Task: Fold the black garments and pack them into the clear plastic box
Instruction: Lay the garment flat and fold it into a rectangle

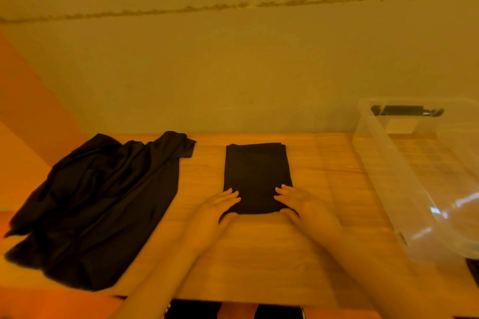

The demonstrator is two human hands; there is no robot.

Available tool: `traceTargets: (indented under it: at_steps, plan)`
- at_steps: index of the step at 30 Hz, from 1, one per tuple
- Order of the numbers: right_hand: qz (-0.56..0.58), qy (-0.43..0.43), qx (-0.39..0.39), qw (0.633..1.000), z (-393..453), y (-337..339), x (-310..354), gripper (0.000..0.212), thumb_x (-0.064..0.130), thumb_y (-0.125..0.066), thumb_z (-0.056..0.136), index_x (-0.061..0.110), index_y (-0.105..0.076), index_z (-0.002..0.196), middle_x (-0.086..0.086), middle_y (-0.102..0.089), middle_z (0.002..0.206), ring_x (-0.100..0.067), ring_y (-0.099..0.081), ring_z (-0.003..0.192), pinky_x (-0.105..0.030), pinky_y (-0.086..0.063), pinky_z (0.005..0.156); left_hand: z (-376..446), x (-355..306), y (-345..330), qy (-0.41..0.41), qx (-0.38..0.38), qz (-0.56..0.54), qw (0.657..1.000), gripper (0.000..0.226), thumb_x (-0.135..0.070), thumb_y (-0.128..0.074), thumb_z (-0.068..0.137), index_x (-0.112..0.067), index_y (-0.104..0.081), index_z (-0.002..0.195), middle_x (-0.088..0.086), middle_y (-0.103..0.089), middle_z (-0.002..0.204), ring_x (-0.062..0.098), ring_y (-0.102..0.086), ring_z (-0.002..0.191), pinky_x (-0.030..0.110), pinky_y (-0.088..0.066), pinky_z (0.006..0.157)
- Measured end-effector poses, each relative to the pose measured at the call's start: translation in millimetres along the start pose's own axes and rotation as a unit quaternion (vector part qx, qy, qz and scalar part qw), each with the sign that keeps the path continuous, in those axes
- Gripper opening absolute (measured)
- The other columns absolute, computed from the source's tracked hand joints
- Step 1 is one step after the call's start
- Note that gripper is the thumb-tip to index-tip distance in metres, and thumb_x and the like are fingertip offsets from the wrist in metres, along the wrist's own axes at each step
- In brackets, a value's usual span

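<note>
at frame centre the left hand (220,208) and right hand (298,203) pinch the folded garment (256,176) by its near corners, likely for lifting; the clear plastic box (383,176) waits at right.

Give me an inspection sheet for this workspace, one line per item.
Surface: wooden table, front edge in view.
Job's things: folded black garment lying flat at the table's middle; unfolded black garments heaped at the left; clear plastic box at the right, open, no garment seen inside, black handle at its far end.
Clutter: nothing seen.
Grippers: left hand and right hand hold the folded garment's near corners, fingers on top, thumbs at the near edge.
Cables: nothing seen.
Surroundings: plain wall behind the table, a rough horizontal seam across it.
</note>
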State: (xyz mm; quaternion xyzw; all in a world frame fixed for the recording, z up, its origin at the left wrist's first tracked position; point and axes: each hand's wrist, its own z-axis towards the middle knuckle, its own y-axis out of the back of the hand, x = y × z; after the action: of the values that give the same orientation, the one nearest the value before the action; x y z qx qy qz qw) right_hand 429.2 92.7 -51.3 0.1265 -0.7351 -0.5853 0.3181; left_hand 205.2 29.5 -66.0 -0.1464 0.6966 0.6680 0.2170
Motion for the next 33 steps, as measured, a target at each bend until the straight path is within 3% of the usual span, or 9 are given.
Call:
traceTargets:
  at_steps: [5,8,12,14,17,23,25,29,33]
  plan:
    - [0.024,-0.026,-0.044,0.998,-15.5,4.8,10.1,0.036,0.031,-0.042,0.097,0.026,-0.047,0.132,0.007,-0.046,0.14,-0.004,-0.036,0.132,-0.02,-0.017,0.111,-14.4,-15.4,7.1,0.038,-0.037,-0.036,0.998,0.033,-0.025,-0.05,0.095,-0.024,-0.054,0.128,-0.007,-0.05,0.134,0.003,-0.04,0.125,0.015,-0.029,0.101]
    - [0.043,-0.023,-0.014,0.999,-33.7,7.0,10.0,0.036,0.036,-0.048,0.094,0.03,-0.048,0.13,0.01,-0.046,0.139,-0.004,-0.037,0.129,-0.018,-0.027,0.105,-30.4,-16.2,7.1,0.013,0.003,-0.046,0.999,0.029,-0.029,-0.054,0.093,-0.029,-0.055,0.122,-0.018,-0.046,0.126,-0.008,-0.035,0.118,0.003,-0.027,0.092]
    - [0.131,-0.041,-0.013,0.991,-42.3,10.5,9.2,0.037,0.037,-0.053,0.09,0.03,-0.051,0.127,0.011,-0.046,0.138,-0.003,-0.039,0.127,-0.014,-0.029,0.097,-27.3,-26.6,14.6,0.112,-0.007,-0.226,0.968,0.016,-0.026,-0.056,0.091,-0.041,-0.055,0.098,-0.02,-0.054,0.109,-0.005,-0.051,0.102,0.008,-0.04,0.079]
    - [0.198,-0.095,-0.071,0.973,-27.8,18.7,11.3,0.033,0.03,-0.053,0.092,0.023,-0.055,0.125,0.005,-0.051,0.133,-0.009,-0.045,0.123,-0.018,-0.034,0.096,-7.7,-34.7,23.7,0.196,-0.066,-0.304,0.93,0.015,-0.026,-0.054,0.093,-0.033,-0.059,0.105,-0.009,-0.059,0.112,0.004,-0.053,0.103,0.017,-0.042,0.084]
    - [0.283,-0.166,-0.153,0.932,8.3,33.2,8.6,0.034,0.023,-0.057,0.091,0.015,-0.057,0.123,-0.002,-0.055,0.129,-0.016,-0.051,0.118,-0.027,-0.039,0.097,29.7,-35.7,33.5,0.251,-0.143,-0.289,0.913,0.032,-0.025,-0.051,0.095,-0.016,-0.056,0.125,0.004,-0.057,0.126,0.019,-0.052,0.117,0.028,-0.042,0.093]
    - [0.281,-0.244,-0.109,0.922,75.8,38.6,-16.2,0.049,0.026,-0.057,0.091,0.011,-0.044,0.136,-0.01,-0.048,0.136,-0.024,-0.046,0.124,-0.034,-0.039,0.1,95.1,-18.6,24.6,0.293,-0.142,-0.305,0.895,0.042,-0.03,-0.061,0.089,-0.008,-0.057,0.125,0.011,-0.06,0.124,0.027,-0.055,0.115,0.037,-0.046,0.096]
    - [0.304,-0.273,-0.115,0.905,86.0,33.0,-24.5,0.042,0.025,-0.059,0.09,0.008,-0.051,0.128,-0.012,-0.053,0.129,-0.025,-0.051,0.117,-0.035,-0.042,0.095,108.6,-9.5,19.1,0.307,-0.136,-0.295,0.894,0.037,-0.028,-0.062,0.089,-0.007,-0.061,0.119,0.008,-0.065,0.112,0.026,-0.058,0.109,0.036,-0.048,0.091]
    - [0.324,-0.275,-0.165,0.89,94.3,19.4,-37.4,0.007,0.022,-0.06,0.089,0.016,-0.057,0.089,-0.005,-0.057,0.096,-0.024,-0.057,0.094,-0.031,-0.046,0.076,120.0,3.3,10.8,0.294,-0.161,-0.267,0.904,0.013,-0.025,-0.058,0.091,-0.015,-0.066,0.094,-0.001,-0.058,0.082,0.014,-0.056,0.078,0.03,-0.045,0.07]
    - [0.333,-0.247,-0.188,0.89,103.2,16.1,-42.4,0.013,0.026,-0.053,0.093,0.023,-0.052,0.08,-0.001,-0.057,0.087,-0.018,-0.055,0.076,-0.027,-0.044,0.06,128.3,10.0,6.0,0.271,-0.193,-0.266,0.905,0.02,-0.026,-0.052,0.094,-0.021,-0.052,0.074,-0.002,-0.053,0.072,0.013,-0.051,0.068,0.024,-0.038,0.056]
